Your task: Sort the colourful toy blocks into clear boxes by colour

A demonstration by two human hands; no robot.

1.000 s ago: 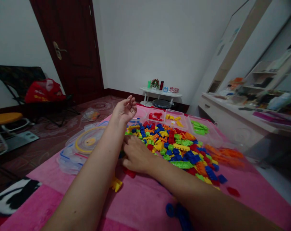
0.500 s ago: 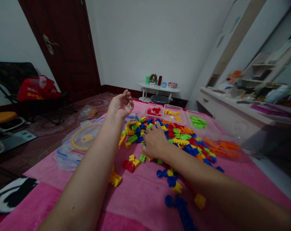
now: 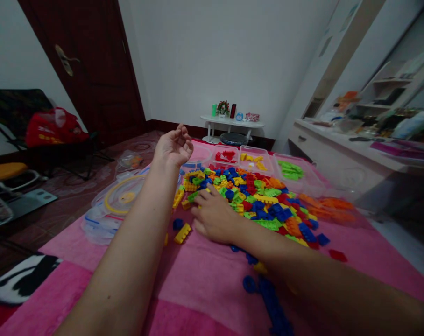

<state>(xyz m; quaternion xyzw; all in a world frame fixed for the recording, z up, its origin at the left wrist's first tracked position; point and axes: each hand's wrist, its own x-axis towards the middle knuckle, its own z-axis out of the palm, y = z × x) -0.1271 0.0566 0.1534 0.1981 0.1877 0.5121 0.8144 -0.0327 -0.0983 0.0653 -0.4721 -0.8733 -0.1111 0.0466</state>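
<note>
My left hand [image 3: 174, 145] is raised over the far left side of the bed-like pink surface, palm up, fingers loosely curled; I see nothing in it. Low over the near left edge of the heap of toy building bricks [image 3: 264, 210], my right hand [image 3: 215, 215] reaches with spread fingers, touching the bricks there. A green brick [image 3: 194, 197] lies just by its fingertips. Left of that hand are a yellow brick [image 3: 183, 233] and a blue brick [image 3: 178, 224]. Nearer me, a long blue piece [image 3: 273, 303] and a blue ring [image 3: 249, 284] lie partly by my right forearm.
Behind the heap stand clear trays with red pieces [image 3: 226, 155], yellow pieces [image 3: 254, 161] and green pieces [image 3: 290, 170]. Orange pieces [image 3: 329, 208] lie at the right. Stacked plastic lids [image 3: 103, 221] sit at the left. A white dresser [image 3: 324, 151] borders the right.
My right hand has moved left and a little toward me, with loose bricks shifted around it. A yellow and a blue brick now show where red and yellow ones lay. My left hand stays raised.
</note>
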